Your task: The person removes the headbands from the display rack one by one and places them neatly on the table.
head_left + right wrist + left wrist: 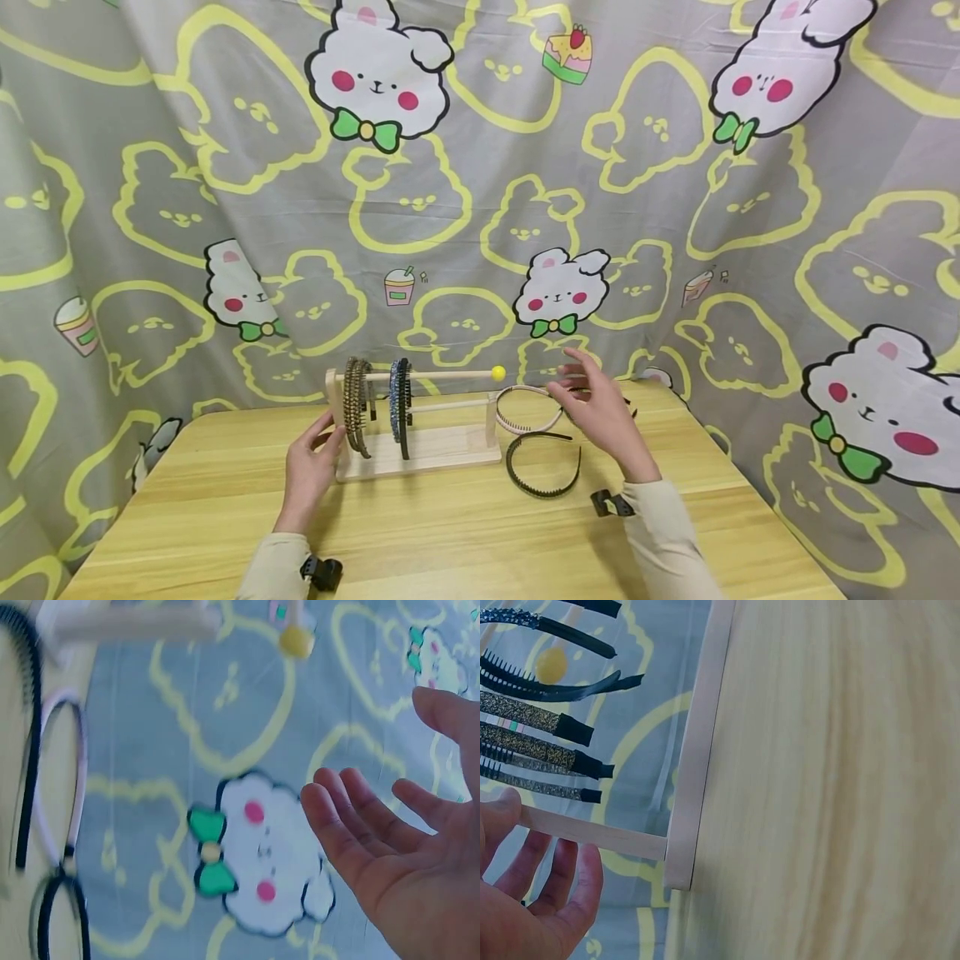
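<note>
My left hand [311, 467] pinches the left upright of a wooden headband stand [450, 450], thumb on one face and fingers on the other, as the left wrist view shows. From the stand's upper rod, tipped with a yellow ball [498, 373], hang glittery brown headbands [352, 408] near that upright. Farther along hang a blue beaded headband [394, 400] and a black toothed headband [406, 408]. My right hand [600, 408] is raised to the right of the ball, fingers spread and holding nothing. Close by it on the table is a pale pink headband [80, 772].
A black headband [540, 493] lies on the wooden table [465, 533] in front of the pink one. Another dark headband [632, 407] is partly hidden behind my right hand. A grey patterned curtain [480, 200] hangs behind the table.
</note>
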Tool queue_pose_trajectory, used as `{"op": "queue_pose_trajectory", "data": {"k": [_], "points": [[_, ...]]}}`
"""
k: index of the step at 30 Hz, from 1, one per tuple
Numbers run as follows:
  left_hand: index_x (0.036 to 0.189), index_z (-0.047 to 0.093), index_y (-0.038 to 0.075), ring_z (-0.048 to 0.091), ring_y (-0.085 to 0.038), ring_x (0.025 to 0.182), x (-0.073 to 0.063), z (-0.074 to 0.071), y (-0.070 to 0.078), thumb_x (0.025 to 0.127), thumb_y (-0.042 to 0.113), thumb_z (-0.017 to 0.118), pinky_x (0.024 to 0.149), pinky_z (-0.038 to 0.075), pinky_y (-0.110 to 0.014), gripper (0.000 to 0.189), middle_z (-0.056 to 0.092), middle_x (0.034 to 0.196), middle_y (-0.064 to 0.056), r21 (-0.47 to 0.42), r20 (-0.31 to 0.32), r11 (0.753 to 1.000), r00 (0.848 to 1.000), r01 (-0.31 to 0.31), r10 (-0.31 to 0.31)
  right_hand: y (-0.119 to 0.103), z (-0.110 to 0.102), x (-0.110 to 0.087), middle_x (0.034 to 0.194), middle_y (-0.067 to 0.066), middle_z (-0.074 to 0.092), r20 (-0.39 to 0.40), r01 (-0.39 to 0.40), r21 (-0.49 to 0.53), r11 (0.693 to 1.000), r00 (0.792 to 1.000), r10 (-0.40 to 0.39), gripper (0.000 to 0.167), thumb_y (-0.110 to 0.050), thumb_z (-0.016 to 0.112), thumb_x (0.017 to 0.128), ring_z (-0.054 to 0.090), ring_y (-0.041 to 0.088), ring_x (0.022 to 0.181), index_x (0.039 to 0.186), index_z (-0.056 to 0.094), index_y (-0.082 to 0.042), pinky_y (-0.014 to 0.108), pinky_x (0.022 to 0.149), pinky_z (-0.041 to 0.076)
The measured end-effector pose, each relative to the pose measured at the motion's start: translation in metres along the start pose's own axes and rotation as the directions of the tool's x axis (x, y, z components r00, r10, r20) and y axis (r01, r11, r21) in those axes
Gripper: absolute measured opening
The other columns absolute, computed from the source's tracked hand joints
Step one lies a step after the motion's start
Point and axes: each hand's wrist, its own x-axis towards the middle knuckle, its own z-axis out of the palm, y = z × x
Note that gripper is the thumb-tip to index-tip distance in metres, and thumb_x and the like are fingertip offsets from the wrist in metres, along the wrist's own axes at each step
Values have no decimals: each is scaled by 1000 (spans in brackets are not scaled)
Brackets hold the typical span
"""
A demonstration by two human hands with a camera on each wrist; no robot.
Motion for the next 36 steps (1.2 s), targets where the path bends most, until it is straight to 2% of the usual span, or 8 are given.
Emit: {"op": "queue_pose_trajectory", "data": {"k": [2, 9, 16, 20, 25, 28, 33, 36], "points": [[151, 51, 9, 53, -6, 109, 0, 0, 0, 106, 23, 59, 80, 51, -8, 48, 53, 150, -15, 0, -1, 1000, 1000, -2, 2, -10, 8, 1, 133, 10, 63, 2, 7, 32, 999, 1000, -7, 67, -41, 69, 98, 65, 26, 116, 155, 40, -20, 49, 98, 55], [151, 50, 7, 54, -26, 122, 1, 1, -1, 106, 20, 58, 79, 50, -8, 48, 53, 150, -17, -3, 2, 1000, 1000, -7, 7, -39, 46, 4, 126, 7, 65, 24, 24, 151, 988, 999, -27, 65, -31, 74, 97, 67, 23, 109, 153, 42, -23, 43, 97, 56], [151, 51, 8, 54, -19, 117, 1, 1, -1, 106, 23, 59, 80, 50, -8, 48, 53, 150, -16, 14, -3, 1000, 1000, -2, 2, -59, 83, 1, 119, 1, 67, 105, 28, 202, 979, 993, -50, 63, -29, 75, 96, 68, 13, 104, 152, 45, -25, 33, 93, 57], [151, 50, 8, 53, -16, 116, 0, 0, -1, 106, 22, 58, 80, 50, -7, 48, 52, 151, -16, 13, -3, 1000, 1000, -2, 2, -68, 101, 0, 116, 2, 70, 139, 38, 215, 976, 988, -69, 62, -30, 74, 96, 69, 12, 101, 151, 47, -24, 29, 89, 58], [151, 51, 6, 55, -20, 117, 0, 0, -1, 106, 21, 59, 79, 50, -7, 48, 53, 150, -18, 8, -12, 1000, 1000, -15, 15, -78, 123, 0, 113, 7, 72, 165, 109, 193, 975, 976, -142, 57, -29, 72, 97, 70, 15, 99, 149, 51, -16, 31, 90, 59], [150, 51, 6, 56, -22, 117, 0, 1, -1, 106, 21, 59, 79, 50, -8, 48, 54, 149, -19, 17, -22, 1000, 1000, -19, 19, -82, 136, 0, 111, 6, 71, 174, 158, 146, 977, 968, -182, 55, -29, 72, 98, 70, 14, 97, 148, 52, -16, 32, 89, 60], [150, 52, 6, 57, -24, 117, 0, 1, -1, 105, 22, 60, 78, 50, -8, 48, 55, 148, -19, 41, -32, 999, 999, -20, 21, -86, 156, 1, 109, 5, 71, 167, 191, 79, 978, 965, -202, 55, -31, 72, 97, 68, 11, 92, 147, 52, -17, 29, 82, 60], [150, 52, 6, 57, -26, 119, 0, 1, -1, 105, 22, 60, 78, 50, -8, 48, 54, 149, -19, 36, -30, 999, 999, -19, 20, -88, 165, 3, 106, 4, 72, 152, 179, 57, 982, 971, -186, 54, -31, 72, 98, 69, 9, 88, 147, 53, -18, 24, 77, 59]]}}
